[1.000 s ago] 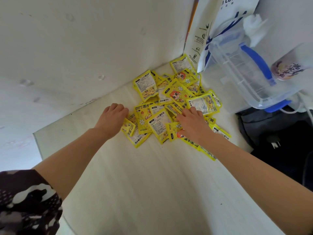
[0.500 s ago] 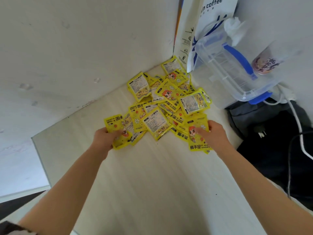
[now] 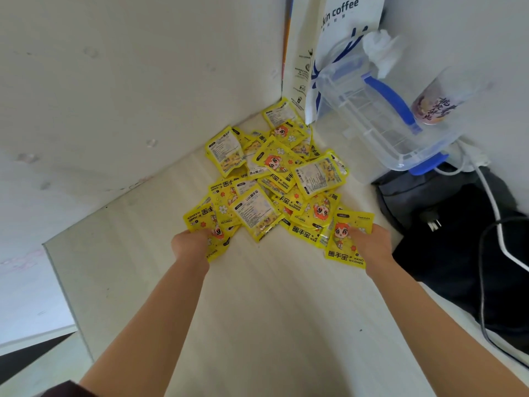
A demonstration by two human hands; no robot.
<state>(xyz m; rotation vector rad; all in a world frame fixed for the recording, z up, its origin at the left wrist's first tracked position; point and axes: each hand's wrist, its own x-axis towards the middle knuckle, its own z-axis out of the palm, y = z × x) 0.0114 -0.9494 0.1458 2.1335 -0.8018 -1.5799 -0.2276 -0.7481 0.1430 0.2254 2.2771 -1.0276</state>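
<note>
A heap of several yellow hand-warmer packets (image 3: 274,179) lies on the pale wooden tabletop (image 3: 257,310), in the corner against the white wall. My left hand (image 3: 190,246) grips one yellow packet (image 3: 206,224) at the heap's near left edge. My right hand (image 3: 370,245) holds another yellow packet (image 3: 345,245), printed with a cartoon face, at the heap's near right edge. The fingers of both hands are partly hidden behind the packets.
A clear plastic box with blue handle (image 3: 383,116) stands at the back right, with a white coffee paper bag (image 3: 337,38) behind it and a cup (image 3: 438,101) beside it. A black bag (image 3: 458,242) with white and black cables (image 3: 492,202) lies to the right.
Both hands reached into the heap, each took hold of a packet, and drew back toward me to the heap's near edge.
</note>
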